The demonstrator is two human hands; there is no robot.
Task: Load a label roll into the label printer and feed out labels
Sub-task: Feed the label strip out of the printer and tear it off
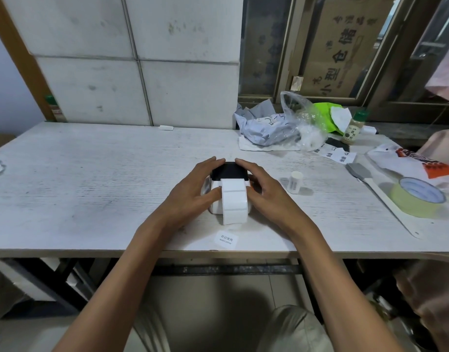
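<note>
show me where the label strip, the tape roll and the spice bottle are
label strip (233, 201), head view, on its blank white face draped over the printer front.
tape roll (417, 200), head view, on its yellowish outer wall.
spice bottle (352, 132), head view, on its paper label.

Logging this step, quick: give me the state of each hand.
Left hand: cupped against the left side of the label printer, holding it.
Right hand: cupped against the printer's right side, holding it.

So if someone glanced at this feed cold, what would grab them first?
Both bare hands, left hand and right hand, clasp the small white-and-black label printer at the table's front centre, a strip of blank white labels curling out toward the viewer. A loose white "welcome" label lies just below.
</note>
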